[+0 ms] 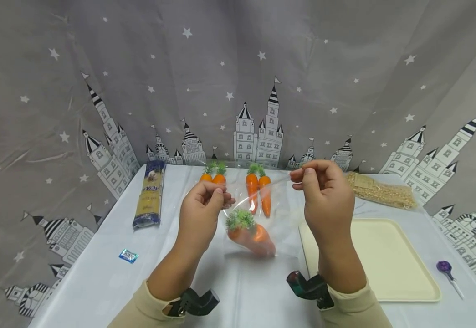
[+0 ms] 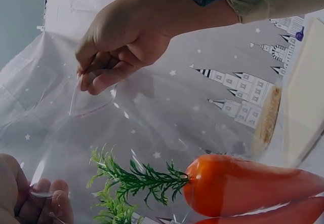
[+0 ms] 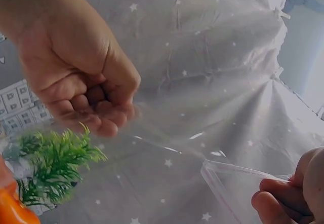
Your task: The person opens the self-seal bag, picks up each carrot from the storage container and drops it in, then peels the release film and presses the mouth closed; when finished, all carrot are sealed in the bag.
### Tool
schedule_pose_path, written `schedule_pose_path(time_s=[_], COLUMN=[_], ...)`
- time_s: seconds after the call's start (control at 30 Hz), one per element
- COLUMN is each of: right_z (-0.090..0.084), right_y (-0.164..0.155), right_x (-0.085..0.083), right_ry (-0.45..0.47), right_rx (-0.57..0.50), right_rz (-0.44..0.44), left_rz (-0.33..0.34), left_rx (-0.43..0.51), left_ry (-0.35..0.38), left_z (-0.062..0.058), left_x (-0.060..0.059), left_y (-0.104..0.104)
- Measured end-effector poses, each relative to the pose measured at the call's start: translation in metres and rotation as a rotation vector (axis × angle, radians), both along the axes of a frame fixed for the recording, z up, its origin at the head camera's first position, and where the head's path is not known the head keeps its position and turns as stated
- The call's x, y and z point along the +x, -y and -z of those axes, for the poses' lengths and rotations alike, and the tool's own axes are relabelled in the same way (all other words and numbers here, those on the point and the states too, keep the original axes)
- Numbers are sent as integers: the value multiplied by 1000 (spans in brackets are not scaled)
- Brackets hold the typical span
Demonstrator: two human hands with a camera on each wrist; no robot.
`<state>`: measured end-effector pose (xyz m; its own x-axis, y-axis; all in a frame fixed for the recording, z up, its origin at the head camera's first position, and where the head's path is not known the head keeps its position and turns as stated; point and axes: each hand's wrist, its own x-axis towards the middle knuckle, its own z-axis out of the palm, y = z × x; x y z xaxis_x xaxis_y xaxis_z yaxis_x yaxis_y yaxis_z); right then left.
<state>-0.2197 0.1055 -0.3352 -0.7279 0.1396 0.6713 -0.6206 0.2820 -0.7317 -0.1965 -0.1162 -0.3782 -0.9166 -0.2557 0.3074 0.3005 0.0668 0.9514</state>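
A clear plastic bag [image 1: 284, 232] hangs over the table with two orange carrots [image 1: 258, 239] inside, their green leafy tops toward the upper left. My left hand [image 1: 201, 212] pinches the bag's top edge at one side between thumb and fingers. At the other side my right hand [image 1: 325, 196], held a bit higher, pinches that same edge, which slants up between them. The left wrist view has the bag's carrot [image 2: 228, 183] close up, below my right hand [image 2: 126, 41]. A stretched strip of the bag's mouth [image 3: 217, 171] shows in the right wrist view.
Behind the bag lie more carrots [image 1: 252, 182] in clear wrapping, in two pairs. A blue and yellow packet [image 1: 149, 193] lies left, with a small blue sachet [image 1: 129, 256] nearer. At right are a cream tray [image 1: 381, 259], a bag of grain [image 1: 381, 190] and a purple lollipop [image 1: 444, 268].
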Motion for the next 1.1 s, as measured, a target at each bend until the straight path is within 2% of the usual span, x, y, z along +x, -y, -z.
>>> schedule_pose_path(time_s=[0.27,0.57,0.8,1.1], right_z=[0,3,7,9], right_y=[-11,-19,-25,-37], right_x=[-2,-3,-4,-5], right_ry=[36,24,41,19], right_rx=[-9,-51,-36,-75], right_rz=[65,48,99,143], left_rz=[0,-18,-18,-19], left_rx=[5,-12,-11,-13], left_ry=[6,24,28,28], left_z=[-1,-1,-1,-1], left_x=[0,0,0,0], left_y=[-1,0,0,0])
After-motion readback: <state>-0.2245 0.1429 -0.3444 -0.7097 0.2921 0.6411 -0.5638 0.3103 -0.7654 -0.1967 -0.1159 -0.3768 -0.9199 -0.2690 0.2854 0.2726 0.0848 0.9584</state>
